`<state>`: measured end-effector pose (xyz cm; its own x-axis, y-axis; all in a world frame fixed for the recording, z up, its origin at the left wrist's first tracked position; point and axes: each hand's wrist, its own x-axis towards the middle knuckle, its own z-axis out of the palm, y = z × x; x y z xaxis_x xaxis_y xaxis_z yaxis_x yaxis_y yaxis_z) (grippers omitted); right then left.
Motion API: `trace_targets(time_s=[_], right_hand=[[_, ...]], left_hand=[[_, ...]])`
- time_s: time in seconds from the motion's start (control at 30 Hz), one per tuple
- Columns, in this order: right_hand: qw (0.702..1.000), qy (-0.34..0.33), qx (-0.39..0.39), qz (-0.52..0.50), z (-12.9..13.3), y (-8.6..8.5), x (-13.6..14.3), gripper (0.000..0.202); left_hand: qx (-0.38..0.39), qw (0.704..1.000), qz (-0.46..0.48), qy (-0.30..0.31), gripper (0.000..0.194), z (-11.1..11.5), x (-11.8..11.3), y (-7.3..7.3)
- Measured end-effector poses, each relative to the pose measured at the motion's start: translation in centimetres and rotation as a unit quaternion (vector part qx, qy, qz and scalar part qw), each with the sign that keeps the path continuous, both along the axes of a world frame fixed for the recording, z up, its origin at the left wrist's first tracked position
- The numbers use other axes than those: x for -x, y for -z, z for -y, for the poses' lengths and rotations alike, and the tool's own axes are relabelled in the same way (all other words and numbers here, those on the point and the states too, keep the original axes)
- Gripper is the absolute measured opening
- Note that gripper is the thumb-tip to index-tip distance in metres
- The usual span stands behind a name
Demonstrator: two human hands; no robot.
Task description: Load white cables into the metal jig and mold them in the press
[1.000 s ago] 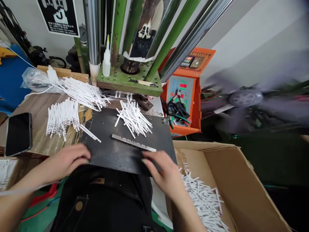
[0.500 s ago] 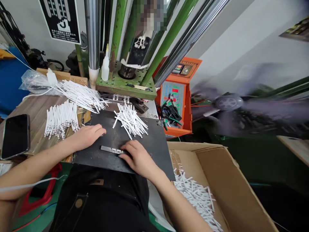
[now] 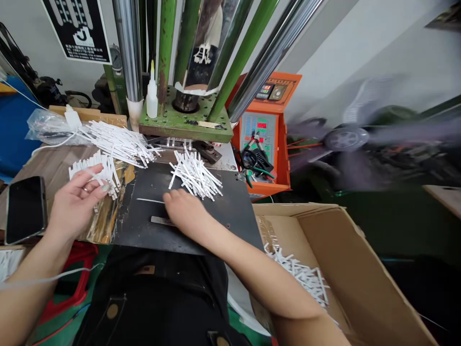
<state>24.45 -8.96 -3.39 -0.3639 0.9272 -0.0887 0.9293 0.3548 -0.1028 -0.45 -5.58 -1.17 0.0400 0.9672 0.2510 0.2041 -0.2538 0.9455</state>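
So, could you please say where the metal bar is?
In the head view, left of centre, the metal bar lies on the black plate, partly hidden by the right hand.

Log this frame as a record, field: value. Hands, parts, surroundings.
left hand: at left strip pile, thumb and index apart
right hand: over metal bar, single strip at fingers; grip hidden
dark plate: bears bar and second strip pile
phone: screen dark, far left
cardboard box: open, right of plate, white strips inside
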Motion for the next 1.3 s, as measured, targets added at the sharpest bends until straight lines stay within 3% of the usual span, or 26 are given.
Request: trace_targets(time_s=[0.07, 0.17, 0.27, 0.33, 0.4, 0.53, 0.63, 0.73, 0.87, 0.93, 1.0, 1.07, 1.17, 1.3], right_hand=[[0.998, 0.053, -0.022, -0.03, 2.4, 0.2, -3.5, 0.019], [0.963, 0.126, -0.04, -0.236, 5.4, 1.2, -6.7, 0.013], [0.893, 0.151, -0.041, -0.423, 7.0, 2.9, -6.9, 0.008], [0.873, 0.147, -0.04, -0.463, 7.2, 3.9, -6.3, 0.008], [0.88, 0.122, -0.047, -0.457, 7.4, 4.3, -5.9, 0.01], [0.921, 0.057, -0.088, -0.375, 8.0, 3.7, -5.8, 0.017], [0.947, 0.047, -0.105, -0.299, 8.4, 3.3, -5.7, 0.021], [0.953, 0.039, -0.113, -0.278, 8.5, 3.3, -5.4, 0.022], [0.947, 0.045, -0.111, -0.298, 8.5, 3.9, -5.0, 0.021], [0.95, 0.049, -0.11, -0.288, 8.4, 3.7, -4.8, 0.023], [0.953, 0.027, -0.071, -0.293, 7.7, 3.0, -5.0, 0.025], [0.947, -0.032, 0.031, -0.319, 5.9, 1.9, -5.3, 0.027], [0.923, -0.106, 0.165, -0.331, 0.8, 0.2, -4.1, 0.028], [0.957, -0.028, 0.079, -0.278, -7.7, -0.2, 3.3, 0.015]], left_hand=[[0.05, 0.997, 0.019, 0.046, 0.024, -0.1, -1.5, 1.3], [0.066, 0.974, -0.085, 0.199, 0.011, 0.8, -5.1, 2.8], [-0.013, 0.932, -0.191, 0.307, 0.013, 1.9, -8.5, 3.9], [-0.045, 0.906, -0.246, 0.341, 0.013, 2.3, -9.7, 4.2], [-0.042, 0.886, -0.29, 0.36, 0.009, 2.2, -10.2, 4.0], [-0.054, 0.85, -0.361, 0.379, 0.003, 1.9, -10.6, 2.7], [-0.067, 0.805, -0.446, 0.386, 0.005, 1.9, -11.8, 1.7], [-0.077, 0.772, -0.488, 0.4, 0.011, 1.9, -12.8, 1.6], [-0.119, 0.794, -0.435, 0.407, 0.034, 1.7, -11.6, 3.0], [-0.124, 0.814, -0.414, 0.389, 0.033, 1.7, -10.0, 3.9], [-0.118, 0.829, -0.401, 0.372, 0.023, 1.8, -8.0, 4.6], [-0.12, 0.839, -0.387, 0.363, 0.021, 2.1, -6.2, 5.1], [-0.131, 0.854, -0.368, 0.344, 0.019, 2.8, -4.3, 5.5], [-0.144, 0.871, -0.351, 0.311, 0.017, 3.7, -4.2, 6.2]])
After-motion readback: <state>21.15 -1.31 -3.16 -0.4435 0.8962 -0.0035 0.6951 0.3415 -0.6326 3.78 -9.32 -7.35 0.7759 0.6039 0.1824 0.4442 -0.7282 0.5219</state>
